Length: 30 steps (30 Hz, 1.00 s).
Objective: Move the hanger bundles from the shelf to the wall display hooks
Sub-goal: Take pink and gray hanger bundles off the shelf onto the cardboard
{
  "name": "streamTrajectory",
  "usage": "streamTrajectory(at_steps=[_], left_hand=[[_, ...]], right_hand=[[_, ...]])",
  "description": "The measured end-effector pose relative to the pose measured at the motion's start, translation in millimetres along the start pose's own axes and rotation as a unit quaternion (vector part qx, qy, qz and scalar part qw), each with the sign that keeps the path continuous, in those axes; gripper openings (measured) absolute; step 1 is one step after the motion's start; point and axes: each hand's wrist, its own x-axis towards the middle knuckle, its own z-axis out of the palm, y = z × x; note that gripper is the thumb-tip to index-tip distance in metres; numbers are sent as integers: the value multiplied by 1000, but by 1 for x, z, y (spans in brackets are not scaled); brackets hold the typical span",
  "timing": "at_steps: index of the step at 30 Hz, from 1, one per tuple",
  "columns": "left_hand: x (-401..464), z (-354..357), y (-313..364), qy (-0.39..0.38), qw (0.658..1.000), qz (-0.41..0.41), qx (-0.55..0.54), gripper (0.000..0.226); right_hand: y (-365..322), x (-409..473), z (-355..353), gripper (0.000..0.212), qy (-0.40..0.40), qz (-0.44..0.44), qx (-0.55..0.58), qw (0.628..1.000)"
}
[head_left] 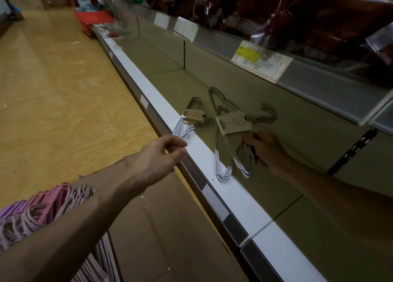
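Two bundles of pale wire hangers with cardboard bands lie on the lower shelf (234, 90). The smaller bundle (194, 116) hangs over the white front lip. My left hand (158, 158) is just below its tip, fingers loosely curled, holding nothing. The larger bundle (232, 124) lies to the right. My right hand (266, 152) grips the lower wires of that bundle under the band. A further hanger (219, 97) lies behind it.
A cardboard box (161, 228) on the floor at lower left holds pink and purple hangers (40, 209). An upper shelf (319, 83) with dark red packaged goods (276, 15) and price tags overhangs. The yellow floor aisle (53, 79) stretches left.
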Motion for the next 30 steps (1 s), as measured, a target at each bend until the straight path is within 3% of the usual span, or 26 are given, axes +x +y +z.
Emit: streamTrajectory(at_steps=[6,11,16,19,23,25,30], left_hand=[[-4,-30,-13,64,993,-67,-69,40],[-9,-61,-25,151,963,-120,-189,62],[-23,-97,-29,223,941,-91,-237,49],[-33,-113,-36,247,933,-82,-247,34],[-44,-128,-47,262,918,-92,-284,31],[-48,-135,-51,269,911,-99,-296,27],[-58,-155,-60,270,895,-133,-329,16]], right_hand=[[-26,-27,50,23,-136,-37,-5,990],[-42,-47,86,17,-256,-36,8,966],[-47,-62,117,23,-329,-32,18,944],[-49,-66,129,21,-353,-28,28,935],[-53,-72,145,23,-395,-1,26,918],[-56,-77,151,19,-439,38,87,894],[-64,-89,163,22,-544,151,231,792]])
